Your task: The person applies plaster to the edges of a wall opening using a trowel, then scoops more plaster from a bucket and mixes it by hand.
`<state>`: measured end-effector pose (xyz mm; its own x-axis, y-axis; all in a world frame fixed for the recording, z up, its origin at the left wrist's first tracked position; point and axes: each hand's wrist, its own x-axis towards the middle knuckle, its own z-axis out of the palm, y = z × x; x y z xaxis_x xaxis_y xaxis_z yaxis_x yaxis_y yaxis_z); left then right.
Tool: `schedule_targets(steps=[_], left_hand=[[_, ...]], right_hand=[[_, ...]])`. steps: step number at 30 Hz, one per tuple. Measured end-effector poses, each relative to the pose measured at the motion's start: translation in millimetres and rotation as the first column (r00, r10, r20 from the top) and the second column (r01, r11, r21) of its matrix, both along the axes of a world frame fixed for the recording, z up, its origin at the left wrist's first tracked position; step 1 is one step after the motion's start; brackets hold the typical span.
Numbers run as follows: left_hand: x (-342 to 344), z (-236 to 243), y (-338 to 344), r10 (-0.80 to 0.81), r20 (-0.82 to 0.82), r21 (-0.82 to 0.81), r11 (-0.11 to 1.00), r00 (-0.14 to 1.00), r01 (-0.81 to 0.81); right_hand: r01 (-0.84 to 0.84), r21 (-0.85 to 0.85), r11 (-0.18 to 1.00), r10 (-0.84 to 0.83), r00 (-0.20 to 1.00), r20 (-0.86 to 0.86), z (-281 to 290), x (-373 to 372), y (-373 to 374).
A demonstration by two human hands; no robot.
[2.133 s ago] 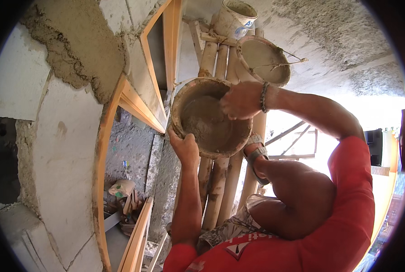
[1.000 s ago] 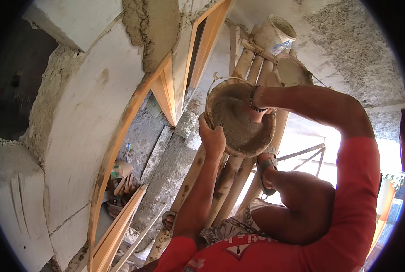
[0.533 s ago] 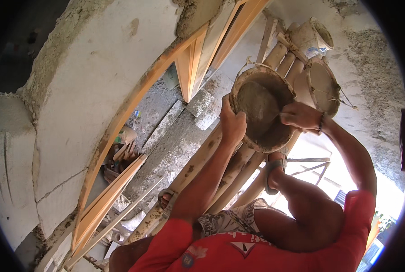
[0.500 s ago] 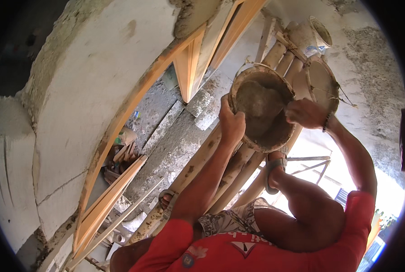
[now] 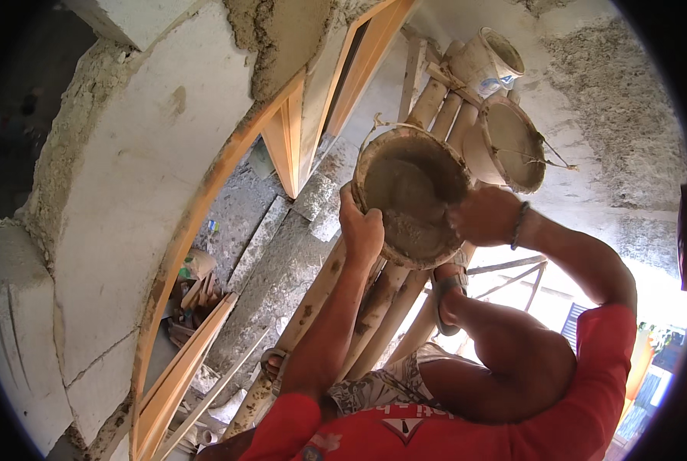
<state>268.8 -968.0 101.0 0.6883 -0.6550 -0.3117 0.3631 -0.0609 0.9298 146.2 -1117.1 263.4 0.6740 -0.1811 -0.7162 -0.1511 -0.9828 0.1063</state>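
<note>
A round, mortar-crusted bucket is tilted toward me over the poles, a cord handle looped at its far rim. Wet grey mortar lies inside it. My left hand grips the bucket's left rim, thumb on the near side. At the right rim, my right hand is closed and slightly blurred, its fingers reaching over the mortar. Whatever it holds is hidden by the hand and the mortar.
Bamboo poles form the platform under my sandalled feet. Beyond the bucket stand a second bucket with mortar and a whitish bucket. On the left, a wooden arched frame edges the plastered wall. Rubble and planks lie below.
The view has shifted, so the buckets and poles sit further left in it. My right hand has moved down along the bucket's right side, and the mortar's surface has changed shape.
</note>
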Motion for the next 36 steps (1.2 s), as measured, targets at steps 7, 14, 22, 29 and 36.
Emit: schedule_targets(steps=[7,14,22,29,36], left_hand=[[1,2,1,-0.009,-0.049,-0.060,0.998,0.999,0.006],[-3,-14,-3,0.033,0.020,-0.047,0.998,0.999,-0.032],[-1,6,-11,-0.020,-0.071,-0.149,0.989,0.997,0.009],[-6,-1,-3,-0.057,0.167,-0.124,0.989,0.984,0.078],[1,5,1,-0.051,0.287,-0.129,0.987,0.956,0.092]], right_hand=[[0.130,-0.080,0.988,-0.115,0.979,0.170,-77,-8,-13],[-0.034,0.063,0.997,0.024,0.989,0.149,-7,2,0],[0.002,-0.170,0.985,0.050,0.951,0.305,-85,8,-3],[-0.127,-0.013,0.992,0.127,0.992,-0.001,3,13,2],[-0.089,-0.306,0.948,0.139,0.980,0.143,-46,45,-39]])
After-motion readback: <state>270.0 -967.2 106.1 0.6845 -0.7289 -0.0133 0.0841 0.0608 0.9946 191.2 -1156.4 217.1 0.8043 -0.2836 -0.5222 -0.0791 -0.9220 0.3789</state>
